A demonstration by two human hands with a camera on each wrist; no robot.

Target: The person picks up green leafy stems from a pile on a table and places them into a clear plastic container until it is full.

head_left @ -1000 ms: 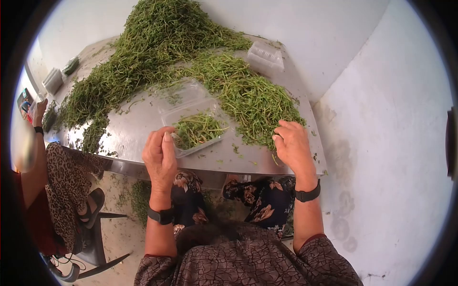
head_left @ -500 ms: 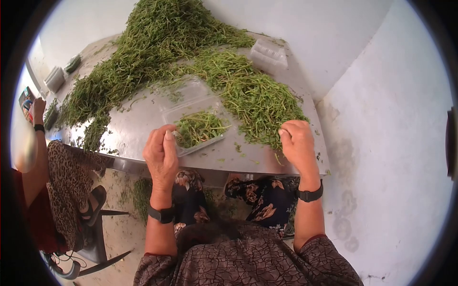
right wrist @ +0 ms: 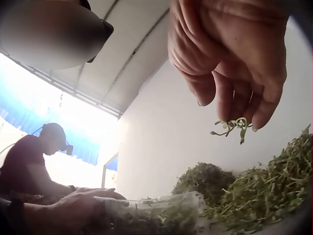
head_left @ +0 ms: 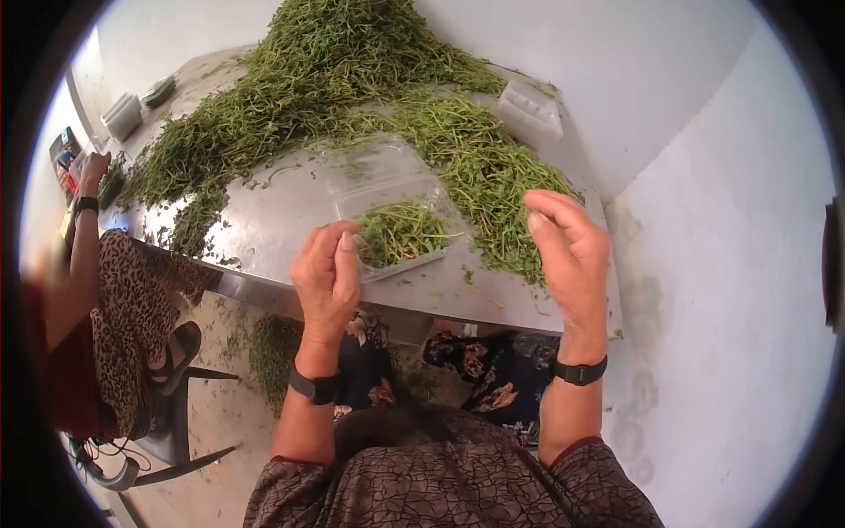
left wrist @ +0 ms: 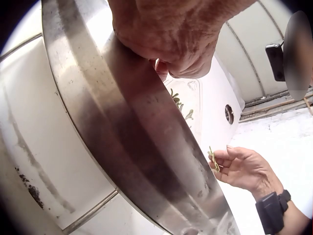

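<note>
My left hand grips the near left corner of a clear plastic clamshell box, its lid folded back. A loose bed of green sprigs lies in the box. My right hand is lifted over the near end of a heap of leafy stems. From its curled fingertips hangs a small green sprig; the thumb stands apart from the fingers. The left wrist view shows the left hand at the table edge, with the box partly hidden behind it.
A much larger green pile covers the back of the metal table. Clear plastic boxes stand at the back right, and another stack at the far left. Another person's arm reaches in at the left, beside a dark chair.
My right hand has risen off the heap and its fingers have loosened, with the thumb parted. The left hand stays at the box corner. The head view has shifted slightly.
</note>
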